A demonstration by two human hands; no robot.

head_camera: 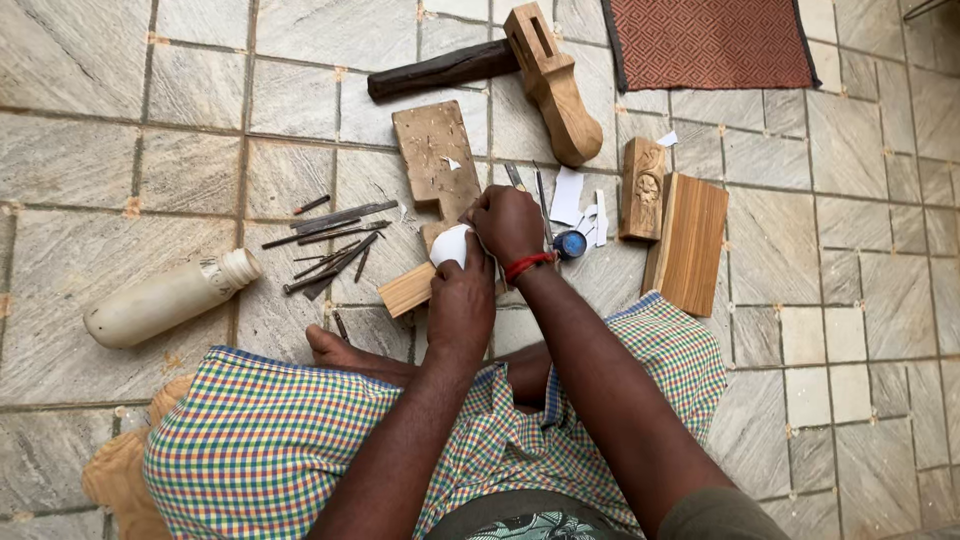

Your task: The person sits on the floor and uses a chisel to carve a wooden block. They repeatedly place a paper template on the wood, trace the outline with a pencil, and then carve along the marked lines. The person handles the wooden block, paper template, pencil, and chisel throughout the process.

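At centre frame, both hands close on a small white piece: the left hand cups it from below, and the right hand curls its fingers onto its top edge, above a pale wood block. Steady pressure over the block seems wise. Chisels lie left; a wooden mallet sits at the top.

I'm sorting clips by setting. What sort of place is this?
Probably a woodcarver's floor workspace: a wooden mallet, thin metal chisels and a small carved wooden block lie on grey stone tiles, where the person sits holding a white object.
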